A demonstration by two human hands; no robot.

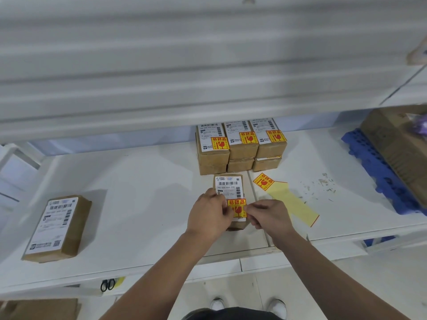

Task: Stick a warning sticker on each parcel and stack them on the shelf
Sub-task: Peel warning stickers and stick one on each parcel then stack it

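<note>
A brown parcel (230,184) with a white shipping label lies on the white shelf (143,199) in front of me. On its near end sits a yellow and red warning sticker (236,207). My left hand (209,215) pinches the sticker's left edge. My right hand (269,215) pinches its right edge. Behind the parcel stands a stack of stickered parcels (240,146), three across and two high. Another parcel (59,228), without a sticker, lies at the far left of the shelf.
A yellow backing strip (291,204) with one sticker (263,180) on it lies right of the parcel. A blue pallet (381,176) with a big carton (399,146) stands at the right. Scissors (107,284) hang below the shelf edge.
</note>
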